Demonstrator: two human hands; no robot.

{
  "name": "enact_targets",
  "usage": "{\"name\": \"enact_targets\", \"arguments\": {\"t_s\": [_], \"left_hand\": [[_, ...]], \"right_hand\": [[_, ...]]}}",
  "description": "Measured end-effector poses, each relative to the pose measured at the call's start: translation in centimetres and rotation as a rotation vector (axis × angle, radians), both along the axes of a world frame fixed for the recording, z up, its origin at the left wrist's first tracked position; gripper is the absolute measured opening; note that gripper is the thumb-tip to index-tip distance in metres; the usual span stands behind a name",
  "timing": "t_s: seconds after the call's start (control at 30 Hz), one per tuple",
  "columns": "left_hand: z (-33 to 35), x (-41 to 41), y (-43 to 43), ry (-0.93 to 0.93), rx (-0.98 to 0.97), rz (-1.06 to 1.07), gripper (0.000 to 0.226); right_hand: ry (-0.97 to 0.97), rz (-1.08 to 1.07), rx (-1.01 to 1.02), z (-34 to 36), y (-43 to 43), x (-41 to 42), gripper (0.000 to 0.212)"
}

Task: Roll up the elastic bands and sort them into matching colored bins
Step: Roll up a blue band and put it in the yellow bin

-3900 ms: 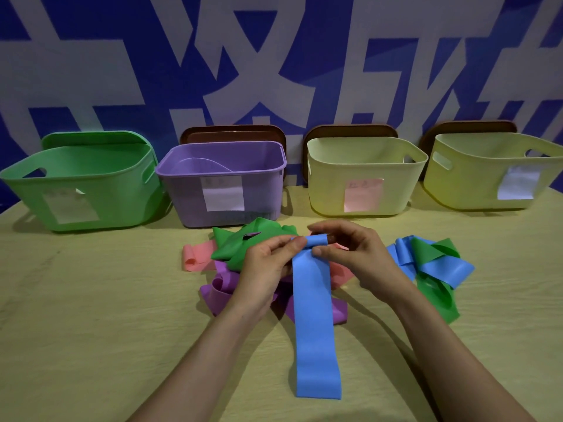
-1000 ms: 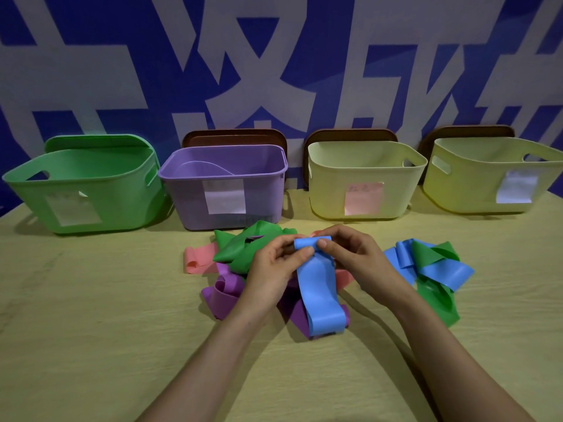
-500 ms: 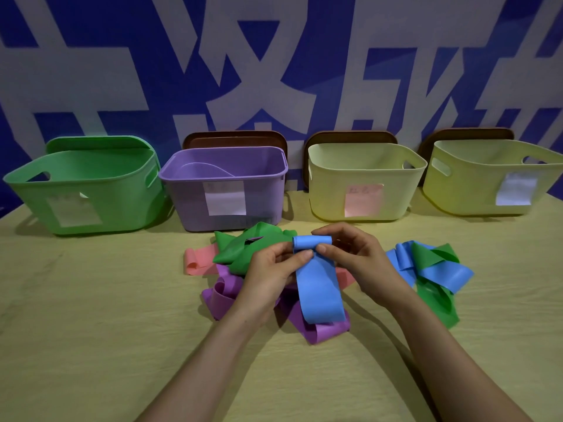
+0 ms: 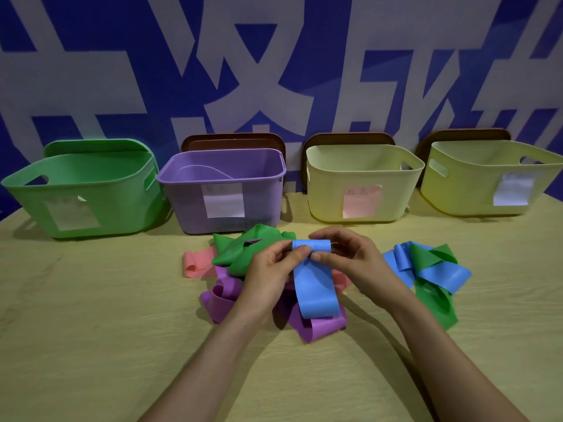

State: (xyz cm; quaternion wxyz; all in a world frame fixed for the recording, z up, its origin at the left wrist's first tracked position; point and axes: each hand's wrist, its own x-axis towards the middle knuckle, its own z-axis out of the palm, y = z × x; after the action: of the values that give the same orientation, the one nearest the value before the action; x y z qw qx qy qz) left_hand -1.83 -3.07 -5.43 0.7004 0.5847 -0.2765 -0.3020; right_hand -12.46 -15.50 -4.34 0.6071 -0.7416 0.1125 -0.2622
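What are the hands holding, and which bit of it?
The left hand and right hand both pinch the flat blue elastic band at its rolled-up top end; the unrolled tail hangs loose.

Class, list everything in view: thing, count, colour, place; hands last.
green bin: one, green, far left
purple bin: one, purple, second from left
yellow bins: two, pale yellow, right of purple
lids: three brown, one green, leaning behind the bins
labels: four, pale, on bin fronts
held blue band: one, blue, partly rolled, above centre pile
centre pile: green, pink, purple bands, count unclear
right pile: blue and green bands, tangled, right of the hands
table: one, pale wood
left hand, right hand: both pinch the roll's top
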Motion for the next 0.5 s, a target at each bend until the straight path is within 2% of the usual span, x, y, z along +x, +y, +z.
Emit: {"name": "enact_targets", "arguments": {"t_s": [0.07, 0.23, 0.4, 0.5], "left_hand": [[0.12, -0.12, 0.05, -0.012, -0.007, 0.005, 0.041], [0.60, -0.67, -0.04, 0.064, -0.043, -0.017, 0.052], [0.04, -0.25, -0.21, -0.064, -0.083, 0.109, 0.018], [-0.15, -0.12, -0.19, -0.107, -0.060, 0.115, 0.010]], "right_hand": [[0.000, -0.002, -0.013, -0.03, 0.09, 0.03, 0.022], [-0.066, -0.022, 0.072, 0.16, 0.35, 0.11, 0.025], [-0.099, -0.092, 0.149, 0.18, 0.13, 0.19, 0.009], [-0.101, -0.081, 0.135, 0.20, 0.15, 0.12, 0.007]]}}
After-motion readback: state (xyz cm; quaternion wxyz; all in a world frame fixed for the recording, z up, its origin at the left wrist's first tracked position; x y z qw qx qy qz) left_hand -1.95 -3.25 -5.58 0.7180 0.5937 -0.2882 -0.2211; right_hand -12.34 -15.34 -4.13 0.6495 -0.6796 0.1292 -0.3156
